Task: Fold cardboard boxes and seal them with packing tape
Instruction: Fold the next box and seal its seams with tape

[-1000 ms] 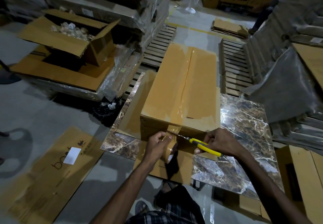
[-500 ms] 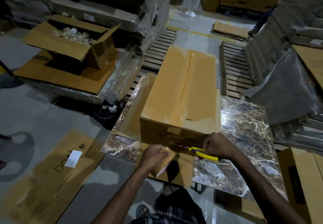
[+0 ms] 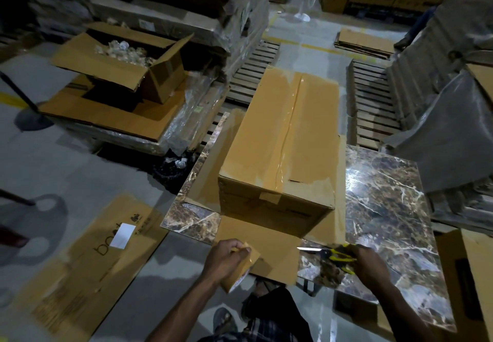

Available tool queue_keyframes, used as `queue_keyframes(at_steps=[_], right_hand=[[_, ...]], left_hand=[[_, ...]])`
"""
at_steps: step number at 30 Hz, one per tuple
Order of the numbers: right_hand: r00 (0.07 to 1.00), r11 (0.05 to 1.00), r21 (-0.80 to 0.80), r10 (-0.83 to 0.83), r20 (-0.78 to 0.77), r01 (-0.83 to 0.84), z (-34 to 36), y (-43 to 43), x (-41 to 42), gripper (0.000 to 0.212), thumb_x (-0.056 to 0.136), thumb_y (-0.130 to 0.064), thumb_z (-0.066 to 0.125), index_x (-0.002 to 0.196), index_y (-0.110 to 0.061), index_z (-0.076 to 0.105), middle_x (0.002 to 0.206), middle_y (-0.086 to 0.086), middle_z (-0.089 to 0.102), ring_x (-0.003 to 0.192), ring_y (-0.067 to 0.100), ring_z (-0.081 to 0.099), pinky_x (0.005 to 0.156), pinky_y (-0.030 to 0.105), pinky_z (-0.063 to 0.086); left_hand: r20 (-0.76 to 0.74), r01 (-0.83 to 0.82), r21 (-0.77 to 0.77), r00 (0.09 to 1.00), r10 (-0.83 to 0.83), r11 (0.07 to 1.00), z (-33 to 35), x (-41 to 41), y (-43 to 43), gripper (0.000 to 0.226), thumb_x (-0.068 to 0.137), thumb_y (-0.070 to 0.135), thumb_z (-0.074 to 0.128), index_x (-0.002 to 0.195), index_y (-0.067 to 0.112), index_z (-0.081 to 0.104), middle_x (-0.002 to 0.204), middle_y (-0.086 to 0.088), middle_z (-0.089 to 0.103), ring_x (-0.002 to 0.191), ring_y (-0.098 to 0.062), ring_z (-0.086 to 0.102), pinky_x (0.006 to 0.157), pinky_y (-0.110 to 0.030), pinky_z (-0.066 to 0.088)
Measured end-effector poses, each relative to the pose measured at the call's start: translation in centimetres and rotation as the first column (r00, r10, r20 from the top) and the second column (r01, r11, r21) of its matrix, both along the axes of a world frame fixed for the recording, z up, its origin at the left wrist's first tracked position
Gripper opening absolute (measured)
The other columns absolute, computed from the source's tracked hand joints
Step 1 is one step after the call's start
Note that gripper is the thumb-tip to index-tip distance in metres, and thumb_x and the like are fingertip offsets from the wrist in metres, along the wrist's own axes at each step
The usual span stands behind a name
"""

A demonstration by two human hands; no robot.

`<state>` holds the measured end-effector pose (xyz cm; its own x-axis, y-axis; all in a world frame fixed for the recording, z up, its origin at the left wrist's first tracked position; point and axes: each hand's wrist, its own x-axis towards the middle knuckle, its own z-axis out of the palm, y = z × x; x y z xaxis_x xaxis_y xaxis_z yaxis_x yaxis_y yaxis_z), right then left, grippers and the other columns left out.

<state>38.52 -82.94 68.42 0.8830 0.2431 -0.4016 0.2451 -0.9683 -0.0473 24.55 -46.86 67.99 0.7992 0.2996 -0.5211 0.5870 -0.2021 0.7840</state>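
The tape is cut now. The left hand (image 3: 226,257) has pulled back, gripping the tape roll (image 3: 241,268). The right hand (image 3: 369,263) grips the yellow cutter (image 3: 337,257). The sealed box (image 3: 282,139) sits just beyond both hands, ready to move.

Tan box (image 3: 282,139), brown white-veined marble tabletop (image 3: 384,195), yellow-handled scissors (image 3: 338,257)

Dim scene — glare on marble tabletop (image 3: 384,195), right hand (image 3: 370,264) motion-blurred, edges warped.
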Motion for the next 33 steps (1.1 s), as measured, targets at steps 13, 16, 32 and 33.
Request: queue_keyframes(at_steps=[13, 16, 32, 33], right_hand=[[0.825, 0.836, 0.547, -0.335, 0.456, 0.037, 4.2, 5.0, 0.9, 0.019, 0.091, -0.011, 0.069, 0.104, -0.021, 0.079, 0.099, 0.004, 0.079, 0.086, 0.024, 0.073, 0.072, 0.035, 0.055], [0.668, 0.713, 0.612, -0.274, 0.692, -0.342, 10.1, 10.6, 0.6, 0.015, 0.09, -0.014, 0.079, 0.105, -0.013, 0.08, 0.095, 0.001, 0.077, 0.082, 0.014, 0.068, 0.073, 0.029, 0.053], [0.531, 0.638, 0.241, 0.311, 0.788, -0.731, 6.4, 17.9, 4.7, 0.026, 0.102, -0.034, 0.064, 0.109, -0.01, 0.071, 0.099, 0.007, 0.066, 0.082, 0.019, 0.056, 0.06, 0.033, 0.048], [0.522, 0.636, 0.225, 0.329, 0.787, -0.739, 6.1, 17.6, 4.7, 0.026, 0.103, -0.033, 0.065, 0.113, -0.009, 0.069, 0.103, 0.008, 0.065, 0.084, 0.02, 0.056, 0.061, 0.034, 0.049]], left_hand=[[0.12, -0.003, -0.101, 0.993, 0.015, 0.995, 1.9, -0.7, -0.9, 0.027, 0.082, 0.049, 0.07, 0.077, 0.022, 0.067, 0.065, 0.012, 0.059, 0.064, -0.011, 0.055, 0.064, -0.028, 0.037], [0.109, 0.002, -0.113, 0.994, 0.01, 0.994, 2.0, -0.7, -1.1, 0.026, 0.092, 0.038, 0.074, 0.083, 0.014, 0.068, 0.067, 0.008, 0.06, 0.065, -0.013, 0.054, 0.064, -0.028, 0.037], [0.082, -0.044, -0.087, 0.995, 0.051, 0.995, 1.3, -1.1, -1.5, 0.024, 0.093, 0.034, 0.076, 0.075, 0.02, 0.067, 0.065, 0.015, 0.062, 0.07, -0.01, 0.059, 0.068, -0.027, 0.042], [0.081, -0.043, -0.087, 0.995, 0.05, 0.995, 1.2, -1.1, -1.5, 0.024, 0.093, 0.034, 0.076, 0.074, 0.021, 0.067, 0.065, 0.014, 0.062, 0.07, -0.01, 0.059, 0.067, -0.027, 0.042]])
